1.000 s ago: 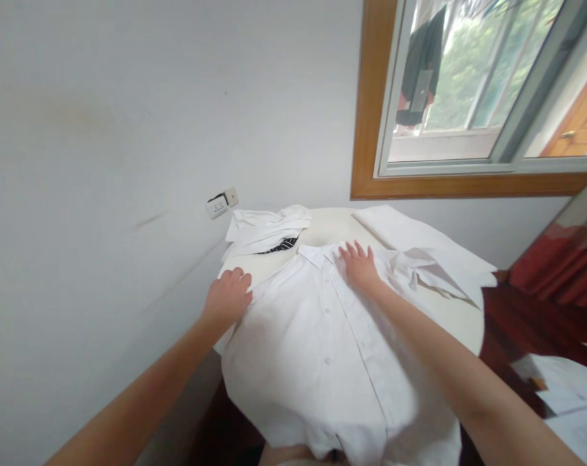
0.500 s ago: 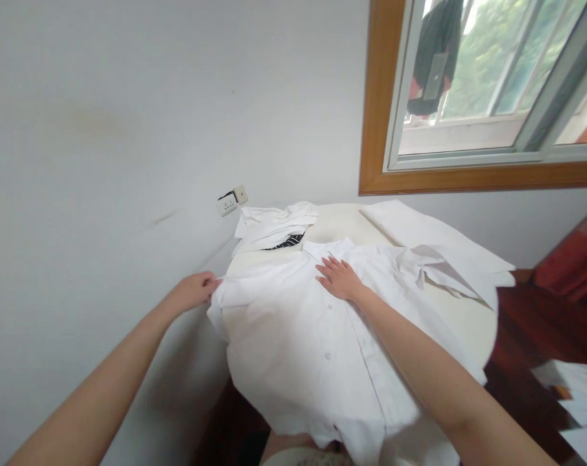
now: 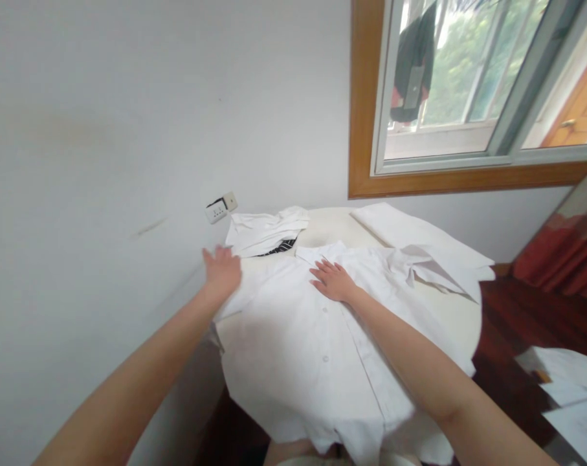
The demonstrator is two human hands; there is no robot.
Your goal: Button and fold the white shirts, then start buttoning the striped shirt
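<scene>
A white button-up shirt (image 3: 283, 349) lies spread front side up over a round cream table (image 3: 329, 223), its hem hanging past the near edge. My right hand (image 3: 332, 281) rests flat on the shirt just below the collar, fingers spread. Over at the left sleeve, my left hand (image 3: 222, 270) is slightly blurred, with its fingers apart and nothing seen in them. It is above or on the sleeve; I cannot tell whether it touches. The shirt's other sleeve lies crumpled at the right side of the table.
Behind the collar lies a bunched white cloth (image 3: 266, 230) with a black striped piece (image 3: 281, 247) under it. A folded white cloth (image 3: 419, 236) lies at the back right. The wall holds a socket (image 3: 216, 211) and a window. White items (image 3: 569, 382) sit lower right.
My left hand has let go of the sleeve's edge and moved up and right over the sleeve, its fingers opening. The right hand stays on the shirt. The view has shifted slightly right.
</scene>
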